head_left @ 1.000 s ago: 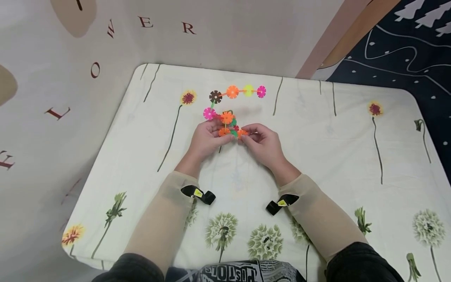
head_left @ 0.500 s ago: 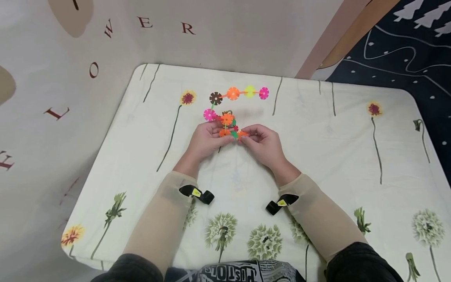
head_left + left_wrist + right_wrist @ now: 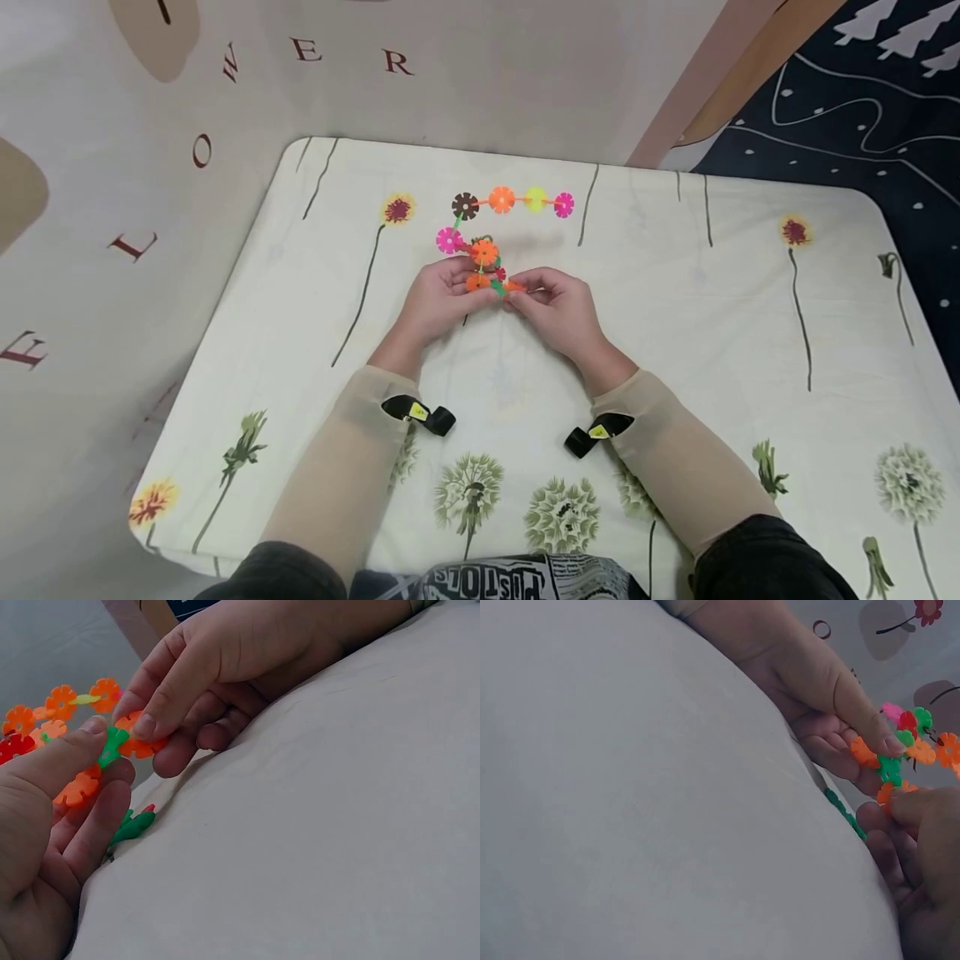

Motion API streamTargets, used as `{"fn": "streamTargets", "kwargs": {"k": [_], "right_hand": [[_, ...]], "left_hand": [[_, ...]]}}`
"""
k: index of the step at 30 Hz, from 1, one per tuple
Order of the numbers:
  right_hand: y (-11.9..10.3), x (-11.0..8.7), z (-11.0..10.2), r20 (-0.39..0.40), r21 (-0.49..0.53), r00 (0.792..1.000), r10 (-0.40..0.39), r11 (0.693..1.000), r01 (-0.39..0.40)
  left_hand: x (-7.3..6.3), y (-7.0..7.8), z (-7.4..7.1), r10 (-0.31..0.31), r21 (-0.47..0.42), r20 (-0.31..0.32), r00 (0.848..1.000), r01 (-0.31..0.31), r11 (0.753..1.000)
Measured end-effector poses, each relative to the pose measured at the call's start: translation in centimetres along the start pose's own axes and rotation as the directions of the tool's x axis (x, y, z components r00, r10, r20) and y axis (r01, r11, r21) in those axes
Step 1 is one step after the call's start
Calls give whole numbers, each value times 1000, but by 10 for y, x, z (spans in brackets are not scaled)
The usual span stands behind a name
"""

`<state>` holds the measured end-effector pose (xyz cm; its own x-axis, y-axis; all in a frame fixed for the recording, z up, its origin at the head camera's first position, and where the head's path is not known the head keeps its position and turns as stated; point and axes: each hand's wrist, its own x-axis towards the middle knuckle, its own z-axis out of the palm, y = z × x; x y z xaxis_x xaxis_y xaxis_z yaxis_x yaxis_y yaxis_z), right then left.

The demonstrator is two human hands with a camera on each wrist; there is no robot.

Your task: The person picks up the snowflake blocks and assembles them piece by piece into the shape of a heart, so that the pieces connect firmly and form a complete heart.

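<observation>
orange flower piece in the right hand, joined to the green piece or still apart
Joined, it seems: the orange flower-shaped plastic piece, pinched by the right hand, meets the green plastic connector piece that the left hand pinches.

1. Left hand (image 3: 438,297): thumb and curled fingers (image 3: 90,825) pinched together, forearm angled inward.
2. Right hand (image 3: 557,307): fingers (image 3: 161,694) curled in a pinch, fingertips just beside the left hand's.

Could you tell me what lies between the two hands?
In the left wrist view, a green disc joins the orange disc in the left hand to the one pinched by the right hand.
</observation>
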<state>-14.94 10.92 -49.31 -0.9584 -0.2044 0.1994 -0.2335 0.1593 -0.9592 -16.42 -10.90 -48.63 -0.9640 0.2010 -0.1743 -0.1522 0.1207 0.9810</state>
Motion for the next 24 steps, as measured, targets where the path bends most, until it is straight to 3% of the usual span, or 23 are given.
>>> {"fn": "streamTargets", "kwargs": {"k": [3,10,14,19,24], "right_hand": [[0,0,0,-16,-9,1000,-2,1000,1],[1,1,0,-44,1,999,-26,1000,26],[1,1,0,-41,27,998,-51,998,52],[2,0,1,7,34,999,-49,998,49],[3,0,0,17,-58,997,-73,996,74]], "left_hand": [[0,-1,-1,16,1,3,1000,-16,1000],[1,-3,3,117,-94,60,991,-111,989],[1,-3,5,136,-102,67,988,-129,986],[0,-3,5,136,16,51,989,-137,990],[1,-6,5,176,192,14,984,-176,965]]}}
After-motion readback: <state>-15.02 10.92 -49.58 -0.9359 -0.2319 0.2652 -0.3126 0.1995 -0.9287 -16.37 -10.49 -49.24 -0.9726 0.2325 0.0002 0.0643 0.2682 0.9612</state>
